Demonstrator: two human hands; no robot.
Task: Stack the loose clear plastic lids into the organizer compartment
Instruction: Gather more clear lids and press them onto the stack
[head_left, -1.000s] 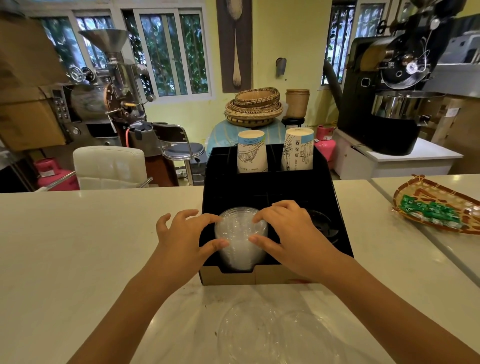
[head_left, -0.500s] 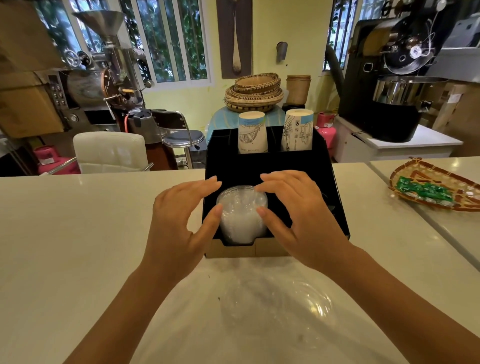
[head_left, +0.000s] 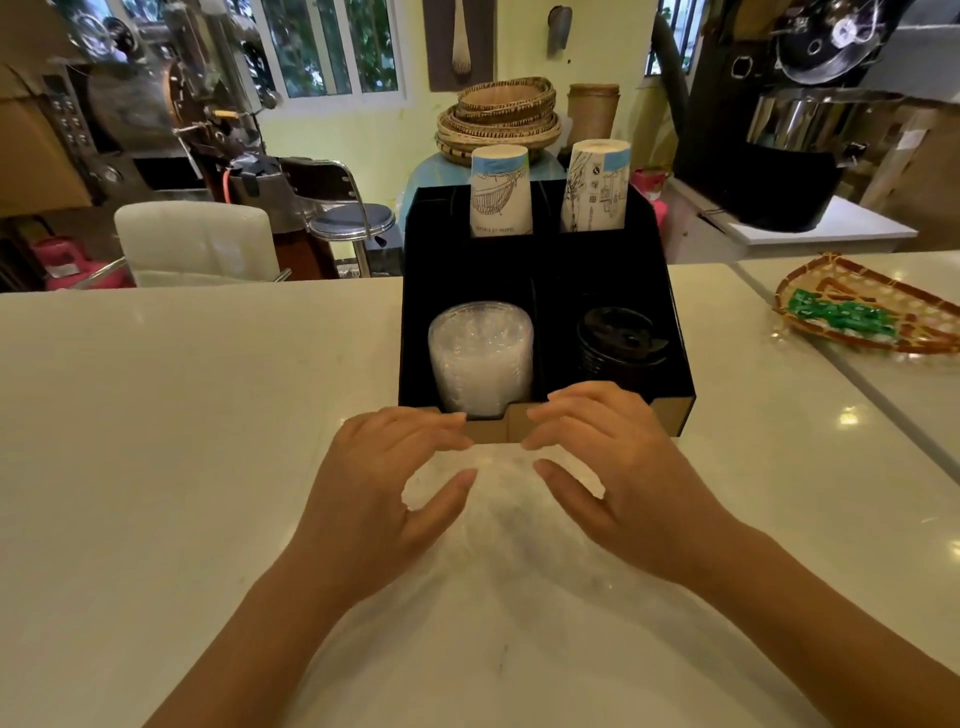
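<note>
Table (head_left: 182, 467): we note a pale, glossy surface that carries everything in view.
Organizer (head_left: 670, 332): we record a black divided box at the table's centre, with two paper cup stacks in its rear slots and dark lids in the front right compartment.
Stacked clear lids (head_left: 480, 358): we find them upright in the front left compartment, filling it to about the height of the front wall notch.
Left hand (head_left: 374, 499): we see it low over the table just before the organizer, fingers spread and curled, gripping nothing that we can confirm.
Right hand (head_left: 613, 478): we see it mirrored opposite, fingers likewise wide and curved inward, well short of closing.
Loose clear lids (head_left: 511, 514): we make out only a faint blurred sheen on the table between and below the hands.
Step in hand: we judge this a reach for the next loose batch.
Next move: we judge both hands must close on the rims, lift, and seat the batch squarely on the stack.
Hard to make out: we cannot count the loose lids, trace their edges, or tell whether any fingertip touches them.
</note>
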